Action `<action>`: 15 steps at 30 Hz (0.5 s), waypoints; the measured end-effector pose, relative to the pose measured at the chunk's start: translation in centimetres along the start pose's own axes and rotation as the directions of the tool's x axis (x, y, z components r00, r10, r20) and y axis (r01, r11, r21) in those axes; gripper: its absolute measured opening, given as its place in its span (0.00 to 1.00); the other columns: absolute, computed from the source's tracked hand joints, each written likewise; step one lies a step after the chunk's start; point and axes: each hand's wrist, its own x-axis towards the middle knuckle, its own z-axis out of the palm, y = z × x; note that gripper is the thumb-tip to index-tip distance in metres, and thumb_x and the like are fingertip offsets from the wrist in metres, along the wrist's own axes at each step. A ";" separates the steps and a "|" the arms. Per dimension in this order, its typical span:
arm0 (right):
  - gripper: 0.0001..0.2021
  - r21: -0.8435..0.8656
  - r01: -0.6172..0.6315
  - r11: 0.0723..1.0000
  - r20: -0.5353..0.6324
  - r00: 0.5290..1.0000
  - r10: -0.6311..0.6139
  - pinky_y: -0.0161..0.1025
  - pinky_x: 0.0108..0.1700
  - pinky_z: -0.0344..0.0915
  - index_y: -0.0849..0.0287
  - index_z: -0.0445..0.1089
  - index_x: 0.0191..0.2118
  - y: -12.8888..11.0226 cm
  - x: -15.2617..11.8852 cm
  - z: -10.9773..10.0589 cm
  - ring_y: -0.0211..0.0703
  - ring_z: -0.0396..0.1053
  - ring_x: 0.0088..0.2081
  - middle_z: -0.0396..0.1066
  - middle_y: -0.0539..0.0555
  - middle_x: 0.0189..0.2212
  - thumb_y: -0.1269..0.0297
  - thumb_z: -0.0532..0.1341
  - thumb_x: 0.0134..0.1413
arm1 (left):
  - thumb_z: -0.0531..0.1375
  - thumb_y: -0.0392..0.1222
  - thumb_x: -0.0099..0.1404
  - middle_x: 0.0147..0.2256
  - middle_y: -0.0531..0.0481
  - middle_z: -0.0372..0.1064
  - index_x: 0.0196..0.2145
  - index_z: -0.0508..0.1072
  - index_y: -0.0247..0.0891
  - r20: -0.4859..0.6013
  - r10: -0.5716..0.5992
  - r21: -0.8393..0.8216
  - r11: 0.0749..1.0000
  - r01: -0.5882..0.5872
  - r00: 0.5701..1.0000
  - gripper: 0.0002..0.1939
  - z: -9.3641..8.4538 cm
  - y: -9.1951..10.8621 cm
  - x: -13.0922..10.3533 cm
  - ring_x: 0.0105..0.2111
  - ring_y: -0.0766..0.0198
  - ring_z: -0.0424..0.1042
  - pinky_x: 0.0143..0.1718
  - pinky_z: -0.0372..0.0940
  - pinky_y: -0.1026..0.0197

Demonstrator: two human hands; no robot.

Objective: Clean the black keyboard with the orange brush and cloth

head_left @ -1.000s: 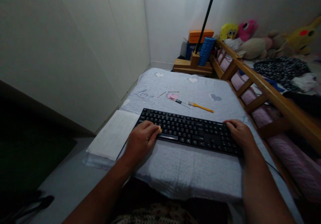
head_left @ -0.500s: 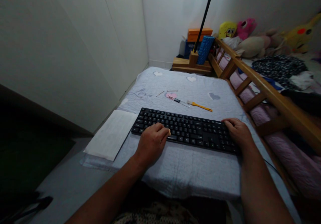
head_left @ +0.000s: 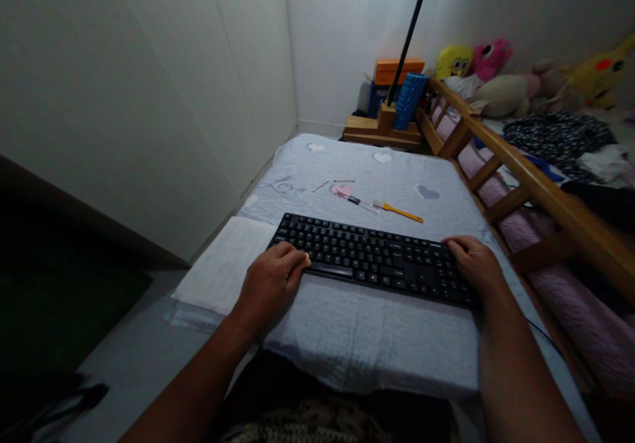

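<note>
Left fingers (head_left: 292,255) farther left along keyboard (head_left: 370,256)

An orange box (head_left: 388,71) and a blue cylinder (head_left: 409,102) stand near a wooden rail (head_left: 546,190).

The cloth-covered table (head_left: 377,337) spreads out beneath my hands, its grey-blue cover (head_left: 347,159) printed with hearts and the word "Love". On it, between my left hand (head_left: 275,278) and my right hand (head_left: 473,264), lies a black computer keyboard (head_left: 367,251), its far end within my right grip. Left of my left hand rests a flat white sheet (head_left: 223,264). Beyond both hands lie a slanted thin stick (head_left: 320,186), a second thin stick (head_left: 344,180), a slim clear-handled tool (head_left: 354,200) and, nearest my right hand, a yellow-handled flat brush (head_left: 404,213)
</note>
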 end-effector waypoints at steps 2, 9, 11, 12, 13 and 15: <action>0.16 0.004 0.001 1.000 -0.003 1.000 -0.001 0.46 0.53 0.65 0.57 0.77 0.34 0.0 0.0 0.0 0.52 0.73 0.45 0.78 0.59 0.40 0.56 0.54 0.54 | 0.57 0.41 0.72 0.36 0.49 0.71 0.38 0.77 0.40 0.008 -0.005 -0.007 1.000 0.005 1.000 0.09 -0.3 -0.3 -0.1 0.36 0.62 0.71 0.39 0.66 0.58; 0.14 0.019 -0.005 1.000 -0.013 1.000 0.005 0.45 0.53 0.65 0.56 0.77 0.33 -0.2 0.0 0.0 0.51 0.73 0.44 0.78 0.57 0.39 0.58 0.55 0.53 | 0.56 0.44 0.71 0.36 0.49 0.72 0.38 0.77 0.41 0.010 -0.053 -0.015 0.998 0.053 0.999 0.11 -1.1 -1.4 -0.3 0.36 0.62 0.72 0.38 0.66 0.59; 0.15 0.017 0.001 1.000 -0.013 1.000 -0.001 0.46 0.53 0.65 0.57 0.77 0.33 -0.2 -0.1 0.0 0.52 0.73 0.44 0.78 0.58 0.39 0.57 0.54 0.54 | 0.56 0.44 0.71 0.37 0.49 0.72 0.37 0.77 0.41 0.007 -0.070 -0.021 0.997 0.070 0.998 0.11 -1.3 -1.6 -0.3 0.37 0.62 0.73 0.39 0.66 0.59; 0.16 0.016 0.008 1.000 -0.015 1.000 -0.007 0.46 0.53 0.65 0.57 0.77 0.33 -0.2 -0.1 0.0 0.52 0.73 0.45 0.78 0.58 0.39 0.57 0.54 0.54 | 0.56 0.45 0.71 0.37 0.49 0.72 0.37 0.77 0.41 0.008 -0.076 -0.022 0.997 0.076 0.997 0.11 -1.5 -1.6 -0.3 0.37 0.62 0.73 0.39 0.66 0.59; 0.16 0.017 0.014 1.000 -0.018 1.000 -0.014 0.46 0.53 0.66 0.57 0.77 0.33 -0.2 -0.1 0.0 0.52 0.73 0.45 0.78 0.58 0.39 0.56 0.54 0.55 | 0.56 0.45 0.71 0.37 0.49 0.72 0.37 0.77 0.41 0.010 -0.080 -0.021 0.997 0.080 0.997 0.11 -1.6 -1.6 -0.3 0.37 0.62 0.73 0.39 0.66 0.59; 0.16 0.019 0.019 1.000 -0.018 1.000 -0.019 0.46 0.53 0.66 0.57 0.77 0.33 -0.1 -0.1 0.1 0.52 0.73 0.44 0.78 0.58 0.39 0.56 0.54 0.55 | 0.55 0.45 0.71 0.37 0.49 0.73 0.36 0.77 0.41 0.009 -0.084 -0.011 0.996 0.085 0.996 0.12 -1.7 -1.6 -0.3 0.37 0.62 0.73 0.39 0.66 0.59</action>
